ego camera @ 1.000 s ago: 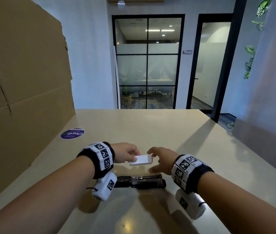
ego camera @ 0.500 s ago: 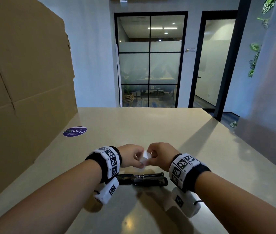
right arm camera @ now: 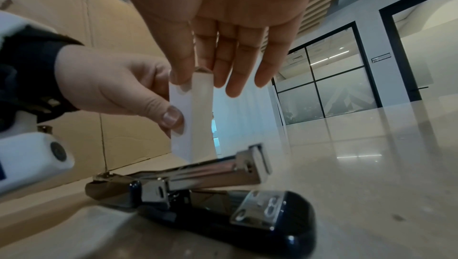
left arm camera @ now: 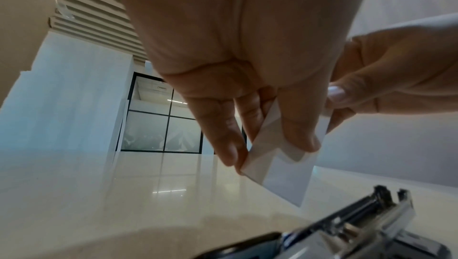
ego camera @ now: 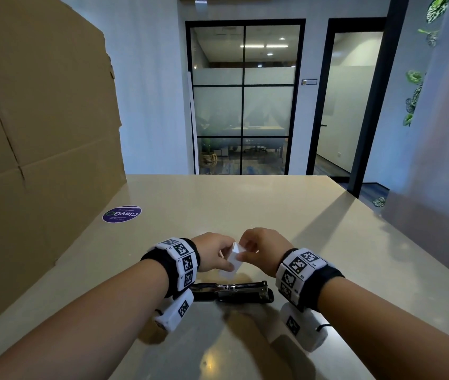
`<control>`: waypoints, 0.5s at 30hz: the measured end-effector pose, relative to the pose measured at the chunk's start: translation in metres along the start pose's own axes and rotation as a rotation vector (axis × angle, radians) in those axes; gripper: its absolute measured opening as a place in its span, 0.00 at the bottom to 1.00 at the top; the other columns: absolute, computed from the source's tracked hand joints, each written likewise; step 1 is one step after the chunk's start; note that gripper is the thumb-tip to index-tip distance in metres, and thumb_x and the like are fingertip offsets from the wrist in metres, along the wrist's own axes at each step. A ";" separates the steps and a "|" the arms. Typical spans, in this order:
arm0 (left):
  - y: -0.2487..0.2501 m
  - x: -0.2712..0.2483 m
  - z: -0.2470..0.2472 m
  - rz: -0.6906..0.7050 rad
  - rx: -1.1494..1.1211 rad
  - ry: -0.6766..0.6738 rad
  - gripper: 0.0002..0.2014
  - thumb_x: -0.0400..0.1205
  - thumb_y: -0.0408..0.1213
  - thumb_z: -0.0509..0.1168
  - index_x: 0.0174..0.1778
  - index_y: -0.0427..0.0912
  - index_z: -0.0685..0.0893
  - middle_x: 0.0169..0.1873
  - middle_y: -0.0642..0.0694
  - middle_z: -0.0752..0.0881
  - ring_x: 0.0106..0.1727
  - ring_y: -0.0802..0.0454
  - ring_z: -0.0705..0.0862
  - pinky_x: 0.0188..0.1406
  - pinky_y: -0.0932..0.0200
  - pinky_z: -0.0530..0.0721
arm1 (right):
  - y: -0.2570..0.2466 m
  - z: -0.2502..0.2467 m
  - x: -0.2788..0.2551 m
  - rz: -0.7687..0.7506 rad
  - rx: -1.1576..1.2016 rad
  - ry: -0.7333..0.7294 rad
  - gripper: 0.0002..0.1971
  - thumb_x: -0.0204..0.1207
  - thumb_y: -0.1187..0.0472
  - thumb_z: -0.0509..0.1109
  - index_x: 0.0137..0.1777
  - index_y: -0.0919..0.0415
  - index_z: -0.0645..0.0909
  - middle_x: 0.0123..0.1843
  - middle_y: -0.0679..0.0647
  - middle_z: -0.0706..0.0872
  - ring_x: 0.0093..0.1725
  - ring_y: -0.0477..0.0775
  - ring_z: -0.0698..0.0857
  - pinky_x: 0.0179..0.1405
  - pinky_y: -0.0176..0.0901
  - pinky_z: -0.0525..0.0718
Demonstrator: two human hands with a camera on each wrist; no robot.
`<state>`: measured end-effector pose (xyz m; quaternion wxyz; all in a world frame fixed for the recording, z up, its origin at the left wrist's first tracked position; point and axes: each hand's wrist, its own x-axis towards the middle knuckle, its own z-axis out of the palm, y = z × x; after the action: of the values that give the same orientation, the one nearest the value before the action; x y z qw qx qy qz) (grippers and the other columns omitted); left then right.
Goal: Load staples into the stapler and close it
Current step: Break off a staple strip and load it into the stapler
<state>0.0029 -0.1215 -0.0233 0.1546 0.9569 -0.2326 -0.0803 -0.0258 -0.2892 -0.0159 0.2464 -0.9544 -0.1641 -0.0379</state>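
With our left hand [ego camera: 212, 255] and right hand [ego camera: 261, 246] both pinching the small white staple box [ego camera: 231, 263] above the opened stapler [ego camera: 234, 292], we judge a hasty pull could scatter staples across the counter [ego camera: 245, 209].

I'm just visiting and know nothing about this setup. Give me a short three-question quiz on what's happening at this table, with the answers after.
1. True or false: the stapler is lying open on the table.
2. What does the left hand grip? A) the small white box B) the stapler C) the purple sticker
3. Fill in: the right hand's fingers pinch the box at its ___ end.

Key
1. True: its metal staple channel is exposed and its top swung back.
2. A: thumb and fingers pinch the box, held above the stapler.
3. Upper: the left wrist view shows it best.
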 end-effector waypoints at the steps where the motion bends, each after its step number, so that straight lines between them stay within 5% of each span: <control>1: 0.000 0.000 -0.001 0.001 0.006 0.007 0.16 0.75 0.44 0.72 0.53 0.38 0.83 0.52 0.44 0.88 0.55 0.45 0.85 0.58 0.45 0.83 | 0.000 0.001 0.000 0.008 0.013 0.014 0.09 0.70 0.53 0.75 0.48 0.55 0.83 0.47 0.51 0.87 0.49 0.55 0.86 0.52 0.48 0.84; 9: 0.002 -0.001 -0.003 0.007 0.081 0.030 0.14 0.74 0.47 0.73 0.47 0.45 0.77 0.51 0.45 0.87 0.52 0.44 0.85 0.47 0.51 0.80 | -0.001 0.001 0.003 0.024 0.036 0.054 0.13 0.67 0.55 0.78 0.40 0.49 0.74 0.45 0.49 0.88 0.47 0.54 0.87 0.48 0.48 0.85; 15: 0.002 -0.003 -0.002 -0.001 0.093 0.023 0.20 0.74 0.49 0.71 0.59 0.46 0.76 0.53 0.47 0.86 0.52 0.45 0.85 0.54 0.46 0.84 | -0.001 -0.001 0.006 -0.012 0.067 0.035 0.11 0.69 0.59 0.77 0.46 0.47 0.78 0.48 0.45 0.83 0.42 0.50 0.81 0.46 0.44 0.80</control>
<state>0.0002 -0.1216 -0.0207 0.1126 0.9639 -0.2339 -0.0587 -0.0208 -0.2875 -0.0133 0.2807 -0.9439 -0.1666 -0.0506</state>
